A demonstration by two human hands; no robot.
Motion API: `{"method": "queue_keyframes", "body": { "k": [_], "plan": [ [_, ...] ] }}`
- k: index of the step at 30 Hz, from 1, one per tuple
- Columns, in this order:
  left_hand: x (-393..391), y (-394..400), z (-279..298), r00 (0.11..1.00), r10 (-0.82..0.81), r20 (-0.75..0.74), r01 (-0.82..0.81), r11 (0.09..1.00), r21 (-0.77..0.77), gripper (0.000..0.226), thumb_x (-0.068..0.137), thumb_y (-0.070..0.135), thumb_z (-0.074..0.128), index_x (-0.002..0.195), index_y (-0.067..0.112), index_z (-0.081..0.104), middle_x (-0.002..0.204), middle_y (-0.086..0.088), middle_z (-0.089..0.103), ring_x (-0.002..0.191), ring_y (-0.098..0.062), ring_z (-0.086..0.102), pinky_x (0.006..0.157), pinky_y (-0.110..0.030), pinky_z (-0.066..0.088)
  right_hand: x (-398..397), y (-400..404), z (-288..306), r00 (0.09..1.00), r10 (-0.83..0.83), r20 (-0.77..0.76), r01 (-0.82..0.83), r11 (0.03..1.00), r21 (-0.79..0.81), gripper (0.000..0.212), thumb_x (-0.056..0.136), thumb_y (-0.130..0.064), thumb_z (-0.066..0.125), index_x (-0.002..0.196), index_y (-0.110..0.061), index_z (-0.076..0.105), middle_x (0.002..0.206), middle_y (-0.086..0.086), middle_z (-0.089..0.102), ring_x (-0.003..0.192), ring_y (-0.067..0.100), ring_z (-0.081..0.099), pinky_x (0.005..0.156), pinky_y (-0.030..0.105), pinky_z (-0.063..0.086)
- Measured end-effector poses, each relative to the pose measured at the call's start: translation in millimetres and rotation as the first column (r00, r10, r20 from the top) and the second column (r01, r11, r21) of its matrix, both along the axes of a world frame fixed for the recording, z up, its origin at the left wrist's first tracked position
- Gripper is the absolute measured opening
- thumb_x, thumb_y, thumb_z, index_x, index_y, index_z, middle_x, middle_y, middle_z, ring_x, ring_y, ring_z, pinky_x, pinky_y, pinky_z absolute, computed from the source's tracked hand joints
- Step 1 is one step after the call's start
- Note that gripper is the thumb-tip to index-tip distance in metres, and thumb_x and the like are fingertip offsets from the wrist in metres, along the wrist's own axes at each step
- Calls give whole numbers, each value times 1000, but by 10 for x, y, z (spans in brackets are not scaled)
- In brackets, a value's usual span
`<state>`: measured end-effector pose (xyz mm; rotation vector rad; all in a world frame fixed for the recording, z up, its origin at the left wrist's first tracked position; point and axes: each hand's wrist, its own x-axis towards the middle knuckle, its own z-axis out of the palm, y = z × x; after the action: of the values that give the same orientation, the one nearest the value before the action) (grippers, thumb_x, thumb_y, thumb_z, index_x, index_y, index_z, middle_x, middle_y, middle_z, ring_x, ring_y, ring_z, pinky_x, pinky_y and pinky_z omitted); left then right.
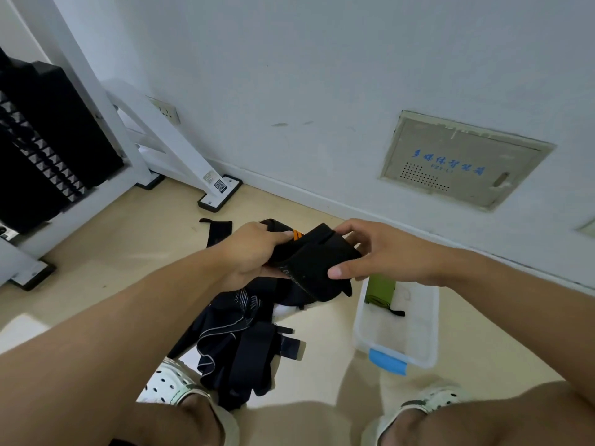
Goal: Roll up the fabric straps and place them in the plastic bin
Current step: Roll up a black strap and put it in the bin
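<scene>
The beige floor [128,252] carries everything here, running up to the white wall with its grey access panel [463,159]; a white metal frame [180,146] stands at the far left corner; the heap of dark fabric straps with pale stitching [238,342] sprawls between the person's feet, and if a foot in those white perforated clogs [167,384] shifts, I'd guess it drags or tangles the loose ends; the clear plastic bin with a blue latch [415,329] sits on the floor just right of the heap, near the wall, already holding a rolled green strap [380,289] at its far end; a stray black strap [219,231] lies apart, nearer the frame, easy to forget; the black fabric strap with orange stripes [309,262], the one being rolled, is up in the air above the heap; the left hand [254,252] grips its rolled end, fingers curled round it, while the right hand [376,255] pinches the outer flap between thumb and fingers; the flap looks loose, so slack there would likely let the roll spring open or telescope sideways; carried across half-wound, it could unroll over the bin's near rim
</scene>
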<state>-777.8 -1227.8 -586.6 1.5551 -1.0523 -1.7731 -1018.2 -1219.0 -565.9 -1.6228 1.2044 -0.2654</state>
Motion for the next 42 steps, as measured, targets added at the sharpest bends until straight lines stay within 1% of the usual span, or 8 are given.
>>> {"method": "queue_keyframes", "body": {
  "k": [5, 9, 14, 17, 21, 28, 35, 42],
  "plan": [
    [27, -20, -41, 999, 38, 9, -39, 999, 15, 30, 102, 15, 62, 124, -6, 65, 115, -21, 73, 89, -23, 73, 60, -24, 57, 127, 11, 13, 1000, -6, 18, 5, 998, 59, 44, 77, -36, 87, 114, -26, 67, 109, -2, 74, 98, 15, 74, 93, 40, 59],
    [12, 4, -26, 997, 31, 75, -33, 999, 28, 22, 101, 8, 61, 114, -9, 70, 106, -18, 74, 88, -23, 76, 67, -29, 63, 195, 23, 79, 988, -95, 119, 95, 995, 5, 44, 75, -20, 89, 109, -20, 61, 99, 7, 73, 72, 14, 70, 67, 30, 57],
    [2, 2, 79, 854, 23, 520, 96, 975, -201, 55, 91, 49, 70, 131, 14, 56, 121, 1, 66, 105, -15, 64, 84, -29, 47, 208, 8, 175, 983, -134, 126, 169, 928, -333, 43, 70, -11, 91, 99, -27, 64, 81, -10, 69, 67, 3, 64, 61, 16, 50],
    [-69, 20, 220, 941, -12, 339, 105, 961, -256, 47, 98, 64, 50, 86, 29, 78, 94, 18, 75, 99, -1, 66, 103, -28, 40, 181, -9, 141, 978, -119, 173, 180, 899, -399, 44, 69, -4, 90, 97, -31, 69, 93, -8, 70, 86, 9, 67, 76, 19, 52],
    [-106, 56, 213, 985, -160, 62, 170, 952, -255, 73, 86, 80, 52, 110, 18, 81, 111, -4, 79, 113, -21, 71, 110, -43, 47, 164, -26, 107, 976, -80, 202, 169, 863, -476, 59, 69, 1, 88, 111, -36, 71, 114, -9, 64, 108, 10, 63, 93, 23, 51],
    [-218, 155, 158, 995, -61, -82, 32, 948, -316, 29, 103, 25, 60, 122, 8, 73, 114, -13, 77, 109, -28, 74, 96, -44, 60, 158, -31, 75, 901, -266, 343, 389, 845, -368, 89, 71, -7, 91, 141, -41, 48, 128, -8, 58, 89, 17, 71, 85, 38, 61],
    [-269, 140, 180, 982, 32, -185, -99, 925, -367, 39, 100, 1, 62, 134, 18, 59, 119, -9, 75, 106, -27, 75, 83, -48, 63, 234, -6, 3, 899, -396, 189, 438, 781, -446, 33, 74, -37, 88, 93, -34, 62, 93, -12, 65, 76, 2, 64, 61, 9, 46],
    [-270, 120, 237, 948, 161, -275, -235, 936, -262, 30, 103, 26, 60, 131, 15, 63, 117, -10, 76, 101, -27, 76, 82, -51, 62, 253, 9, -15, 943, -317, 104, 322, 781, -536, 35, 79, -37, 84, 111, -37, 69, 98, -13, 61, 85, 7, 61, 77, 26, 52]
  ]
}}
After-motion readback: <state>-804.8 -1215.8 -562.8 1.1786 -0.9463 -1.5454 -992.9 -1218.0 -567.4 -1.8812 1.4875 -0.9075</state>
